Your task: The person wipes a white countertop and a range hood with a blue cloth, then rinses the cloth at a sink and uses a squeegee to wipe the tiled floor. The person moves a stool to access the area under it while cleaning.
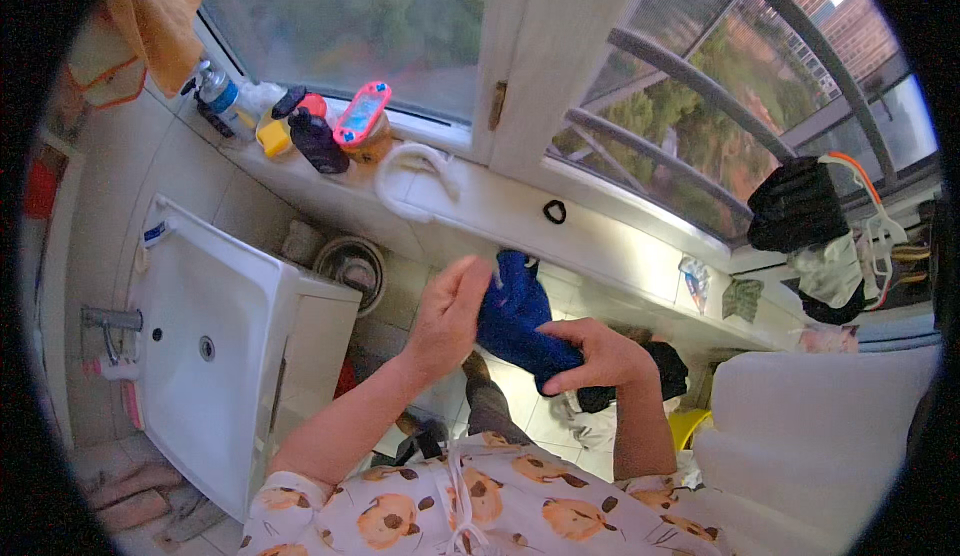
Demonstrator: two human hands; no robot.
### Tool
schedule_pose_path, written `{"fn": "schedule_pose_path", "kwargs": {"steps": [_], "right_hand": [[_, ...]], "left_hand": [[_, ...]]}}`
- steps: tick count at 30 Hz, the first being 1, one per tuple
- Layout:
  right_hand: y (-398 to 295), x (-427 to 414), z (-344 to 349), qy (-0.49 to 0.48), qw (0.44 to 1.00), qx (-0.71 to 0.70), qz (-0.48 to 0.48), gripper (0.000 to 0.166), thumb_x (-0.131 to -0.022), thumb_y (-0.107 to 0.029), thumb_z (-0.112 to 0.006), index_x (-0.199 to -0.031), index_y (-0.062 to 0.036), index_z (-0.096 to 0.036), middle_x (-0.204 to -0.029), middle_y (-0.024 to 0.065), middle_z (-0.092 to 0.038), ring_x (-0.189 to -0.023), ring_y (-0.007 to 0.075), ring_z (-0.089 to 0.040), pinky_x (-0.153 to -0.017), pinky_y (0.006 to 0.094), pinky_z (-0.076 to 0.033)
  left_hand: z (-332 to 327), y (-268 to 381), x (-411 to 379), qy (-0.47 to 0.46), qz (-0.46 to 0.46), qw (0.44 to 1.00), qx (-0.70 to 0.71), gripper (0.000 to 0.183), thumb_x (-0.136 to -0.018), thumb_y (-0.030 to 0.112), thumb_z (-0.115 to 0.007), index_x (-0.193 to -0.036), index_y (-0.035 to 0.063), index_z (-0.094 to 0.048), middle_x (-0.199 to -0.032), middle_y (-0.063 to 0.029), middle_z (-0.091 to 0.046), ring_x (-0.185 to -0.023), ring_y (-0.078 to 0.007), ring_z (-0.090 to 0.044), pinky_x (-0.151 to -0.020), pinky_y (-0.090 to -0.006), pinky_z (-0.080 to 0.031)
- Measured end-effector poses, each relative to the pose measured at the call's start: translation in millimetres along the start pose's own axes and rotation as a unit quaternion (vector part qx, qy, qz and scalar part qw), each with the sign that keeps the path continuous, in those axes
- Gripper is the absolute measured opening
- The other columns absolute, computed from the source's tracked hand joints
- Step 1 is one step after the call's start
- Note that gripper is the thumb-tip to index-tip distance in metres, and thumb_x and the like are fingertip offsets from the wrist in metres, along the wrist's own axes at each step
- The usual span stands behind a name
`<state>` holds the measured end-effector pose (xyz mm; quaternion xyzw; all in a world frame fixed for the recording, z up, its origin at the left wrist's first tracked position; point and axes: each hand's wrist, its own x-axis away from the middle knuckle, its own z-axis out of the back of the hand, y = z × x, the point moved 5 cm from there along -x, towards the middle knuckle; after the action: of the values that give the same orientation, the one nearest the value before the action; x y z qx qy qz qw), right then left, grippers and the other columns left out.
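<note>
A dark blue piece of cloth [517, 316], probably a garment, hangs bunched in front of me between both hands. My left hand [452, 314] grips its upper left edge with curled fingers. On its lower right side, my right hand [596, 357] pinches the fabric between thumb and fingers. Behind my right wrist, black clothing [669, 370] lies low down, with white cloth [596, 428] close by. The fingertips of my left hand are partly hidden by the hand itself.
A white sink [225, 398] with a metal faucet [112, 320] is at left. Beyond the hands runs a window ledge [495, 188] holding a coiled white hose [390, 181], a black hair tie [555, 212] and several bottles. A metal basin [350, 271] sits beside the sink cabinet; a white appliance [817, 398] stands at right.
</note>
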<state>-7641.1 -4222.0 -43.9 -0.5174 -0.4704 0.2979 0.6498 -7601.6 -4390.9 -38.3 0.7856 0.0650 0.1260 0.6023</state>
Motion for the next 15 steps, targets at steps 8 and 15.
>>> {"fn": "schedule_pose_path", "kwargs": {"steps": [8, 15], "right_hand": [[53, 50, 37, 0.315, 0.873, -0.367, 0.056, 0.031, -0.078, -0.013, -0.061, -0.105, 0.0022, -0.057, -0.091, 0.0087, -0.064, -0.077, 0.0157, -0.057, -0.072, 0.0304, -0.047], [14, 23, 59, 0.178, 0.980, -0.066, -0.061, 0.031, -0.076, -0.022, -0.067, -0.099, -0.0010, -0.061, -0.089, 0.0045, -0.064, -0.078, 0.0133, -0.058, -0.073, 0.0289, -0.048]], "left_hand": [[-36, 46, -21, -0.038, -0.166, 0.932, -0.319, 0.057, -0.068, 0.035, -0.077, -0.110, 0.0079, -0.047, -0.088, -0.0120, -0.059, -0.076, -0.0228, -0.060, -0.071, -0.0322, -0.048], [-57, -47, -29, -0.336, 0.059, 0.888, -0.308, 0.049, -0.071, 0.034, -0.073, -0.107, 0.0035, -0.059, -0.084, -0.0122, -0.065, -0.079, -0.0149, -0.062, -0.070, -0.0283, -0.049]]}}
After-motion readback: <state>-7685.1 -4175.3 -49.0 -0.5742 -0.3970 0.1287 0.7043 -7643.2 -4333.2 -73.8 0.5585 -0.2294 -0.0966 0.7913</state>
